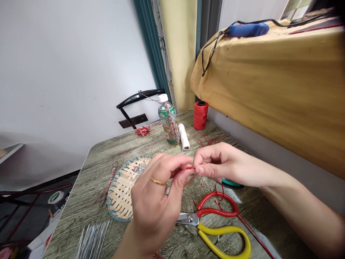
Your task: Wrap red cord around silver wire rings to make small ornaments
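Observation:
My left hand (157,196), with a gold ring on one finger, pinches a thin red cord (192,168) between thumb and fingertips. My right hand (218,163) meets it from the right, its fingers closed on a small metal ring (196,170) that the red cord passes around. Both hands hover above a wooden table (88,172). Loose ends of the red cord trail down toward the table beneath the hands.
A woven bamboo tray (121,196) with blue edging holds small metal bits. Scissors (215,225) with red and yellow handles lie near the front. A plastic bottle (168,120), a white thread spool (184,136) and a red thread spool (201,115) stand at the back. Metal rods (91,239) lie front left.

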Motion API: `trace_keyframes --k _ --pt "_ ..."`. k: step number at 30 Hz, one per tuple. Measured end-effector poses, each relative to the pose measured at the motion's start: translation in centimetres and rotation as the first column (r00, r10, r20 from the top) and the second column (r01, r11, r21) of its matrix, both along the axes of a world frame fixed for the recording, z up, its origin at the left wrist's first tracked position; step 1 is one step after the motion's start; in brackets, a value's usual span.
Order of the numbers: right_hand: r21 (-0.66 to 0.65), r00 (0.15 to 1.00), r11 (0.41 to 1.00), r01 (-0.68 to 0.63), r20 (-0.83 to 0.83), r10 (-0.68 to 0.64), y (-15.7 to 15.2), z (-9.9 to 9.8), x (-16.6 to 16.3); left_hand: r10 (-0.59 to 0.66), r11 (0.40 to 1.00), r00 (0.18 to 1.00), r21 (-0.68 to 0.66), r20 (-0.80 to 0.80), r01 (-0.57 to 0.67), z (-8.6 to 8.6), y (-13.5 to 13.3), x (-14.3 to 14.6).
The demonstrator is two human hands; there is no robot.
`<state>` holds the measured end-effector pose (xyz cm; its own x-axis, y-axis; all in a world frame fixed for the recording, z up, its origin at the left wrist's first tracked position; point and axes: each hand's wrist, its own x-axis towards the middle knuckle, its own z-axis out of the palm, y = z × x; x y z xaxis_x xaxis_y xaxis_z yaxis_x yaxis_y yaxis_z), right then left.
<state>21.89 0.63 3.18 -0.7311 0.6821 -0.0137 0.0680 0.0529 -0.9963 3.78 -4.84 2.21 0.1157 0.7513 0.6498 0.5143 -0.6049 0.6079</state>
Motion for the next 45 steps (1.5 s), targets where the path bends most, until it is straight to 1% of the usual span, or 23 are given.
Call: trace_keyframes --k 2,4,6,9,12,14,16,18,19,20,21,22,24,25,26,27,31,34,37,39,42,44,45 --pt "-0.072 0.996 0.995 -0.066 -0.062 0.062 -0.1 -0.3 -0.3 -0.009 0.998 1.0 0.07 -0.019 0.01 0.0 -0.1 0.0" --pt "-0.133 0.989 0.985 -0.106 -0.119 0.09 -0.2 -0.5 -0.4 -0.02 0.986 0.997 0.161 -0.07 0.031 0.3 -0.1 0.1" --pt "-0.18 0.985 0.977 -0.114 -0.148 0.088 -0.3 -0.5 -0.5 -0.041 0.981 0.996 0.186 -0.083 0.056 0.5 -0.1 0.1" --pt "-0.217 0.985 0.969 -0.114 -0.151 0.082 -0.1 -0.5 -0.4 -0.113 0.991 0.994 0.072 -0.008 0.113 0.8 -0.1 0.1" --pt "-0.218 0.984 0.97 -0.106 -0.161 0.072 0.1 -0.5 -0.2 -0.176 0.983 0.981 -0.032 0.076 0.179 0.9 0.0 0.1" --pt "-0.214 0.984 0.973 -0.09 -0.168 0.054 0.2 -0.6 0.0 -0.182 0.98 0.979 -0.069 0.095 0.189 0.9 0.1 0.1" --pt "-0.209 0.986 0.975 -0.075 -0.161 0.042 0.3 -0.6 0.2 -0.154 0.983 0.984 -0.084 0.087 0.161 1.0 0.1 0.0" --pt "-0.157 0.993 0.987 -0.034 -0.117 0.016 0.4 -0.5 0.2 -0.126 0.987 0.989 -0.087 0.08 0.133 1.0 0.1 0.0" --pt "-0.095 0.997 0.995 0.008 -0.073 -0.015 0.4 -0.5 0.2 -0.119 0.988 0.989 -0.09 0.082 0.126 1.0 0.1 0.0" --pt "-0.004 0.998 0.998 0.063 -0.016 -0.063 0.3 -0.4 0.1 -0.114 0.988 0.99 -0.098 0.087 0.123 1.0 0.1 0.0" --pt "0.111 0.99 0.986 0.126 0.047 -0.132 0.2 -0.4 0.0 -0.109 0.987 0.99 -0.105 0.092 0.118 1.0 0.1 -0.1" --pt "0.239 0.97 0.952 0.192 0.1 -0.221 0.0 -0.3 -0.2 -0.098 0.988 0.991 -0.112 0.094 0.108 1.0 0.1 -0.1" --pt "0.466 0.91 0.832 0.302 0.12 -0.398 -0.5 0.0 -0.5 -0.068 0.99 0.994 -0.122 0.086 0.078 0.9 0.2 -0.1" --pt "0.54 0.887 0.772 0.336 0.094 -0.452 -0.8 0.1 -0.8 -0.05 0.991 0.996 -0.117 0.077 0.058 0.9 0.3 0.0" --pt "0.583 0.877 0.73 0.356 0.061 -0.477 -1.2 0.3 -1.0 -0.033 0.993 0.997 -0.111 0.065 0.04 0.9 0.4 0.0" --pt "0.603 0.88 0.712 0.359 0.035 -0.474 -1.6 0.5 -1.2 -0.018 0.994 0.998 -0.105 0.054 0.024 0.9 0.4 0.1" --pt "0.601 0.907 0.725 0.338 -0.001 -0.422 -2.5 0.8 -1.7 -0.014 0.993 0.999 -0.12 0.048 0.02 0.8 0.6 0.3" --pt "0.6 0.896 0.71 0.369 -0.027 -0.443 -2.5 0.6 -1.7 -0.038 0.971 0.994 -0.232 0.1 0.061 0.9 0.6 0.4" --pt "0.616 0.885 0.689 0.381 -0.028 -0.465 -2.4 0.3 -1.6 -0.037 0.917 0.981 -0.383 0.193 0.109 1.1 0.6 0.4" --pt "0.647 0.876 0.66 0.382 -0.028 -0.481 -2.5 0.1 -1.6 -0.027 0.889 0.972 -0.438 0.234 0.13 1.1 0.7 0.5" --pt "0.7 0.858 0.601 0.386 -0.034 -0.512 -2.6 0.0 -1.8 -0.005 0.881 0.974 -0.46 0.228 0.112 1.1 0.8 0.5" --pt "0.706 0.848 0.594 0.387 -0.019 -0.53 -2.6 0.0 -2.0 0.012 0.893 0.979 -0.443 0.202 0.08 1.0 0.9 0.5" --pt "0.695 0.847 0.606 0.387 -0.008 -0.531 -2.6 0.0 -2.0 0.019 0.899 0.982 -0.432 0.19 0.066 1.0 0.9 0.5"
